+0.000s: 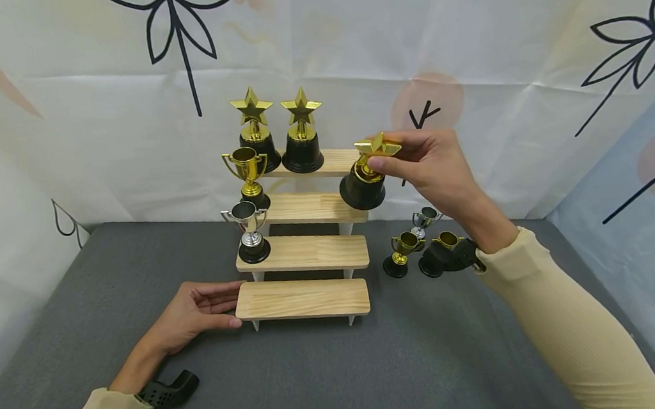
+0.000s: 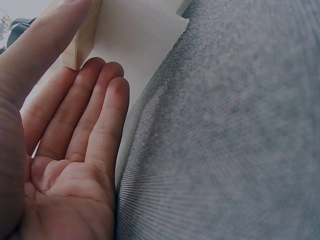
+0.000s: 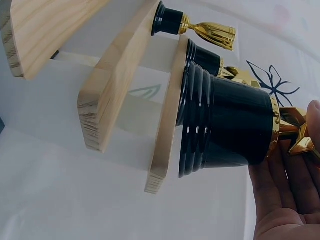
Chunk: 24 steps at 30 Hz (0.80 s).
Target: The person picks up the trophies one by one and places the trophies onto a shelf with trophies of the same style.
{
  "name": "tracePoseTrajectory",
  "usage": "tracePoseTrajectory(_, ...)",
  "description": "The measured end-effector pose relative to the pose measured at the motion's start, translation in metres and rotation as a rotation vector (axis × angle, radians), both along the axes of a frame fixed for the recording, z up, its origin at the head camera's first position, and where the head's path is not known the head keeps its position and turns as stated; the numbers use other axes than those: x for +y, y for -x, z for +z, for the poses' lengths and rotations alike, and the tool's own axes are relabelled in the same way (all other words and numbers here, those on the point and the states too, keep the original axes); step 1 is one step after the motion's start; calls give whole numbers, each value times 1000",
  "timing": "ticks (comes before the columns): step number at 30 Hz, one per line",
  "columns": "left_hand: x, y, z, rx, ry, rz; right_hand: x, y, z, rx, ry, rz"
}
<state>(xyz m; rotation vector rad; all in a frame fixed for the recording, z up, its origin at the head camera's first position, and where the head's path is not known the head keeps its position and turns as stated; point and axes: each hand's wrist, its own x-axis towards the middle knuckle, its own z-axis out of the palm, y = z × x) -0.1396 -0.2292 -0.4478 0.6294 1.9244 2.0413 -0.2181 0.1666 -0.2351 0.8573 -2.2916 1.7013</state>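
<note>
My right hand pinches a gold star trophy by its star, its black base at the right end of the stepped wooden display stand. In the right wrist view, that base is beside the top shelf; whether it touches is unclear. My left hand rests at the left end of the lowest shelf, fingers nearly straight. Two star trophies stand on the top shelf, a gold cup trophy on the second, and a silver cup trophy on the third, all towards the left.
On the grey tabletop, right of the stand, are two small gold cup trophies and a silver one. A white printed cloth hangs close behind the stand. Both wrists wear black bands.
</note>
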Motion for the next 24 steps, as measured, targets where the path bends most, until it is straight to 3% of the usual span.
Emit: tracePoseTrajectory(24, 1, 0, 2, -13, -1, 2, -21, 22, 7, -1, 76, 53)
